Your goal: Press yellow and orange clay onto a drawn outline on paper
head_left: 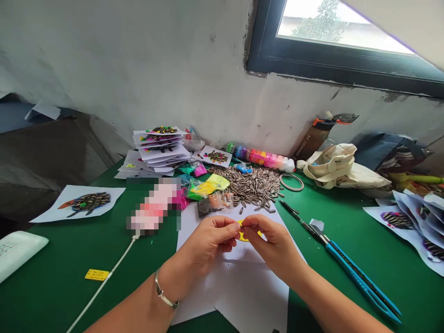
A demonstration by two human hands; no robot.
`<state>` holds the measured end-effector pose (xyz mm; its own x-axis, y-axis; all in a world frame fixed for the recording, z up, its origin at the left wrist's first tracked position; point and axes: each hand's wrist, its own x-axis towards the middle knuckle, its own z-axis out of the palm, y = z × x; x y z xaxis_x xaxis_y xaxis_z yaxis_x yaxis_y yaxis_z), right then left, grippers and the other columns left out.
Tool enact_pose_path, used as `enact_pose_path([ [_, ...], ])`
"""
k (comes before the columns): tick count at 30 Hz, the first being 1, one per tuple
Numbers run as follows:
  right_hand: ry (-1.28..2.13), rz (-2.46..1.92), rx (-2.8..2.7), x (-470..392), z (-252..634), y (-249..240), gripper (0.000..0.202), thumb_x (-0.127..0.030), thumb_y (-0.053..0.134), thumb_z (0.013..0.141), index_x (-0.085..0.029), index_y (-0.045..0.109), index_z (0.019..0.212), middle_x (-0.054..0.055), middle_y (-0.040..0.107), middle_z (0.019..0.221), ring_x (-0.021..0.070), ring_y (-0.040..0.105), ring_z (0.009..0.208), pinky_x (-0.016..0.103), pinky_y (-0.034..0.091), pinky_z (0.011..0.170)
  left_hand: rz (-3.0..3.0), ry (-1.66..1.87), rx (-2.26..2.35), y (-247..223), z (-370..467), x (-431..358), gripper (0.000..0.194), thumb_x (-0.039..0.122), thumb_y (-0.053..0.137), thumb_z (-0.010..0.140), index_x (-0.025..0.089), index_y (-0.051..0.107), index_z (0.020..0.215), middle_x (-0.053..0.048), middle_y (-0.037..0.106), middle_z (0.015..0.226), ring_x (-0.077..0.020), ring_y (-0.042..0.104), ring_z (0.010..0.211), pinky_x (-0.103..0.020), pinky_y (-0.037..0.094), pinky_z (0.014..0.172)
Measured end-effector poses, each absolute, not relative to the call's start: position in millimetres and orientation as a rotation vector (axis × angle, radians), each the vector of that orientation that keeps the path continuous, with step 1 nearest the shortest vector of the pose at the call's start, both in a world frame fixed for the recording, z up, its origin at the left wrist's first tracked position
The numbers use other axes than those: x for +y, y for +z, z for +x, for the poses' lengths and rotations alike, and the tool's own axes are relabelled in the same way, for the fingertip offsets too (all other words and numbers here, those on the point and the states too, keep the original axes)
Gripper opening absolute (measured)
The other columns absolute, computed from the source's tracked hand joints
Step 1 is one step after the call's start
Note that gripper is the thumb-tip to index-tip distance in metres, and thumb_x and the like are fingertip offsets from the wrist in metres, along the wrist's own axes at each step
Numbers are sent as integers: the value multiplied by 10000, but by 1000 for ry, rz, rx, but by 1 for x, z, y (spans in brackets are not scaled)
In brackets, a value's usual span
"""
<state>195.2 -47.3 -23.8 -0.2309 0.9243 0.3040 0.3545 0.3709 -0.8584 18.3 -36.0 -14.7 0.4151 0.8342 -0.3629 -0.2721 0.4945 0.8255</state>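
My left hand (212,238) and my right hand (272,240) meet over white paper (253,286) on the green table. Thumb and fingers of both are pinched together at a tiny bit of something, too small to make out, between the fingertips. A flat yellow piece (244,237) shows just behind and below the fingertips, partly covered by the right hand. Beyond the paper lies a pile of striped sunflower seeds (251,185). Bags of yellow clay (208,186) and a dark clay block (204,208) sit left of the seeds.
Seed pictures are stacked (161,152) at the back left; another picture (86,203) lies at left. Blue tweezers (362,280), a pen (300,219) and a tape ring (292,182) are at right. A cloth bag (338,169) and brown bottle (314,138) stand behind. A white cable (120,261) crosses the left.
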Motion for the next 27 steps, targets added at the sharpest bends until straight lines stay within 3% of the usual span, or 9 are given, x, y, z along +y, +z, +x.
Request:
enact_pose_path([
  [12, 580, -1067, -1923, -46, 197, -27, 149, -153, 556, 928, -216, 687, 893, 17, 717, 790, 143, 645, 694, 245, 511, 642, 771, 789, 841, -18, 18, -36, 328, 428, 857, 675, 149, 685, 692, 11, 565, 624, -91, 456, 575, -239, 309, 569],
  [27, 584, -1129, -1948, -48, 199, -28, 134, -188, 574, 933, -205, 654, 827, 4, 678, 747, 137, 606, 668, 246, 470, 629, 752, 769, 855, -19, 18, -36, 316, 410, 860, 686, 147, 689, 725, 21, 555, 600, -82, 469, 559, -225, 308, 549],
])
